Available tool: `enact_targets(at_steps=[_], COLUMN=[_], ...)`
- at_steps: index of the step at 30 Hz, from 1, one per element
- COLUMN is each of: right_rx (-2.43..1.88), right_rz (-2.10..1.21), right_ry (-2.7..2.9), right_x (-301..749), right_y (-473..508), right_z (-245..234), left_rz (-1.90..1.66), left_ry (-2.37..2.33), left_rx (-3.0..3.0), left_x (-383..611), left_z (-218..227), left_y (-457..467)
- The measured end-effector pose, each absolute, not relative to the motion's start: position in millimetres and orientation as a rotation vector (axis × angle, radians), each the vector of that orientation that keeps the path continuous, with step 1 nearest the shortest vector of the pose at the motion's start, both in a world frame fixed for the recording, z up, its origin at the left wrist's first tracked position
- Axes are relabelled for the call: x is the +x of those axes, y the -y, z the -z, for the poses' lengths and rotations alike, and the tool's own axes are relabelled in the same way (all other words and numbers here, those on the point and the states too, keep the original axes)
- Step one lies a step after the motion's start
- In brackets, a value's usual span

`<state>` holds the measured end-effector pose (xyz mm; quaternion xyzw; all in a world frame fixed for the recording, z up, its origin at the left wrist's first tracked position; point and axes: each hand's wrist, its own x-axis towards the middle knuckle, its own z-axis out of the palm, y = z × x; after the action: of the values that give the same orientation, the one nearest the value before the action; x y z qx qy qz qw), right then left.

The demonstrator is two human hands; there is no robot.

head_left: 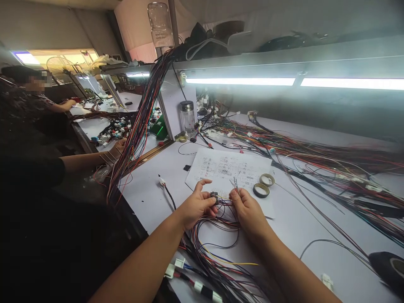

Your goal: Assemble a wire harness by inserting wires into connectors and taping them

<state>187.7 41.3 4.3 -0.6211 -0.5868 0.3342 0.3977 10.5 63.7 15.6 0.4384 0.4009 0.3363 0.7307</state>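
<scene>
Between the thumb and fingers of my left hand sits a small dark connector, with thin wires running from it to the right. My right hand is closed on a few wires, whose metal-tipped ends stick up past the thumb. Both hands are over the lower edge of a printed wiring diagram. Under them, a bundle of coloured wires loops down toward the table's front edge. White connectors are on cables at the bottom.
Two tape rolls lie on the diagram's right side. Long wire harnesses spread across the right and back. A glass jar stands by the shelf post. Wires hang from the shelf at left, near a co-worker's arm. Another person sits farther off.
</scene>
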Motion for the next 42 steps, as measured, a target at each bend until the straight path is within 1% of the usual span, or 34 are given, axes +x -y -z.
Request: enact_targets(at_steps=[2,6,9,12,14,17,19,23,26,28,30,34,36,39,42], right_rx=[-1.561,-1.507,-1.493,-1.475,-1.372,-1.254,-1.355,-1.644,-1.707,-1.710,-1.702,-1.609,-1.530,-1.445,-1.449], right_rz=[-0.863,-0.929,-0.903,-0.949,-1.027,-1.082,-0.990,-0.553,-0.291,-0.224,-0.307,-0.872,-1.076,-1.164,-1.115], right_ry=[1.454,1.637,1.701,1.489,1.334,1.307,1.426,1.820,2.032,2.089,2.047,1.713,1.506,1.358,1.392], right_x=[188.4,189.7,189.3,188.7,188.7,188.5,186.9,180.4,176.3,175.5,176.4,182.2,185.1,186.7,186.2], right_y=[-41.9,-43.7,-43.3,-41.9,-41.4,-41.1,-40.5,-38.0,-36.0,-35.1,-35.0,-37.6,-39.1,-39.7,-39.1], right_z=[-4.4,-3.3,-2.1,-2.4,-3.5,-5.5,-6.5,-4.9,-2.3,-1.9,-2.6,-5.2,-6.2,-8.7,-12.6], left_rz=[-0.740,-0.743,-0.752,-0.746,-0.723,-0.642,-0.612,-0.636,-0.655,-0.659,-0.652,-0.661,-0.669,-0.660,-0.671], left_ry=[-0.877,-0.898,-0.902,-0.884,-0.874,-0.901,-0.924,-0.834,-0.806,-0.831,-0.853,-0.865,-0.872,-0.873,-0.856], left_rx=[1.000,0.991,0.981,1.009,1.031,1.058,1.041,0.936,0.909,0.914,0.922,0.947,0.970,1.000,0.998], left_x=[10.7,10.7,10.4,10.5,10.8,11.1,10.9,9.6,9.3,9.9,10.7,11.4,11.2,10.5,10.1], left_z=[-14.6,-14.7,-14.7,-12.8,-11.1,-10.0,-11.3,-15.9,-16.5,-15.0,-12.9,-10.5,-9.8,-8.2,-6.5], left_y=[-63.4,-62.8,-62.9,-63.8,-64.6,-65.1,-64.9,-63.6,-62.8,-62.5,-62.3,-62.1,-62.2,-62.7,-62.9])
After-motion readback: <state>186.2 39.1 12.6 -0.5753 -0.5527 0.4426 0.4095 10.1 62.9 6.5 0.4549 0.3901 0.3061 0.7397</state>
